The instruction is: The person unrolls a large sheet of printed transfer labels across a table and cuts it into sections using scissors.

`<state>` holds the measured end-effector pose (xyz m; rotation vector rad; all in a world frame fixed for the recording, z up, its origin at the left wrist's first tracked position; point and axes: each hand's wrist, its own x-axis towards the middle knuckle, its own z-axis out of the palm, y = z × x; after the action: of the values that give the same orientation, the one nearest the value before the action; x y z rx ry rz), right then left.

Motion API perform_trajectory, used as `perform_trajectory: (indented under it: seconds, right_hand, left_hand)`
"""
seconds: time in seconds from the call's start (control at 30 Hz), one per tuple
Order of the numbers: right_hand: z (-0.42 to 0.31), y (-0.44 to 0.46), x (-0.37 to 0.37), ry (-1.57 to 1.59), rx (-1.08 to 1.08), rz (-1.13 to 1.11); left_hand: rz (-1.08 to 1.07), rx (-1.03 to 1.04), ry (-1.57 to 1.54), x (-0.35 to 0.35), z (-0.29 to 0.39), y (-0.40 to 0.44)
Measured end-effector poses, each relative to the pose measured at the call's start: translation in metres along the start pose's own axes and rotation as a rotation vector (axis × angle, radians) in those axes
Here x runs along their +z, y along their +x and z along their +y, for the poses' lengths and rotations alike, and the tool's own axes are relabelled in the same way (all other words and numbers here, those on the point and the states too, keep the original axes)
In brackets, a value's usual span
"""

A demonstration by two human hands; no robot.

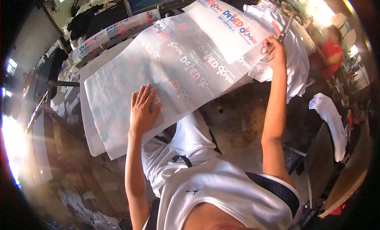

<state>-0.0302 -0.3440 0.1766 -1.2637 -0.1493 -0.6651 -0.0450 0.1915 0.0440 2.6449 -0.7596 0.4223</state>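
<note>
Beneath my hands lies a translucent printed film sheet [130, 68] with rows of red, blue and whitish lettering. Its far end is curled over, showing bright "DepED" print. My left hand [144, 109] rests on the near part of the sheet, fingers spread. At the sheet's far right edge, my right hand [275, 52] is closed round a pair of scissors [285, 28], blades pointing up and away. Whether those fingers also touch the film I cannot tell.
A roll of the same printed film [118, 30] lies behind the sheet. White cloth [297, 64] is heaped at the right, with another white garment [330, 123] hanging lower. A person in red [331, 58] is at the far right, near a wooden board [348, 174].
</note>
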Motion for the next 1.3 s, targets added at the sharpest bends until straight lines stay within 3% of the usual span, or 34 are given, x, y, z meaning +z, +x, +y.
perform_trajectory:
  seconds: [0.33,0.6,0.67,0.83,0.87,0.93,1.0,1.07,1.1,1.2,1.3]
  right_hand:
    - [-0.019,0.018,-0.058,0.052,0.079,0.144]
    - [-0.030,-0.016,-0.040,-0.039,0.061,-0.008]
    - [-0.036,-0.024,-0.024,-0.263,0.076,-0.040]
    - [-0.029,-0.011,-0.022,-0.080,0.081,-0.050]
    - [-0.026,-0.006,-0.028,-0.082,0.078,-0.044]
    - [-0.005,0.018,-0.062,-0.012,-0.027,0.241]
    - [0.035,0.052,-0.143,-0.066,-0.036,0.255]
    - [0.044,0.054,-0.159,-0.716,-0.281,0.466]
    - [0.034,0.045,-0.152,-1.117,-0.357,0.458]
    - [0.002,0.016,-0.081,-1.356,-0.385,0.589]
    - [-0.019,0.009,-0.037,-1.521,-0.419,0.581]
  left_hand:
    - [-0.030,0.027,-0.017,-0.009,-0.005,-0.003]
    - [-0.025,0.035,-0.017,0.000,-0.018,-0.003]
    - [-0.026,0.031,-0.019,0.000,-0.016,-0.005]
    - [-0.055,0.022,0.001,0.000,-0.017,-0.005]
    - [-0.056,0.028,0.000,0.000,-0.018,-0.005]
    - [-0.039,0.020,0.000,-0.002,-0.015,-0.004]
    - [-0.026,0.020,0.001,-0.003,-0.012,-0.003]
    - [-0.016,0.020,0.005,-0.003,-0.012,-0.003]
    - [-0.010,0.014,-0.005,-0.001,-0.013,-0.003]
    - [-0.006,0.021,-0.007,-0.003,-0.012,-0.004]
    - [-0.010,0.021,0.003,-0.002,-0.010,-0.003]
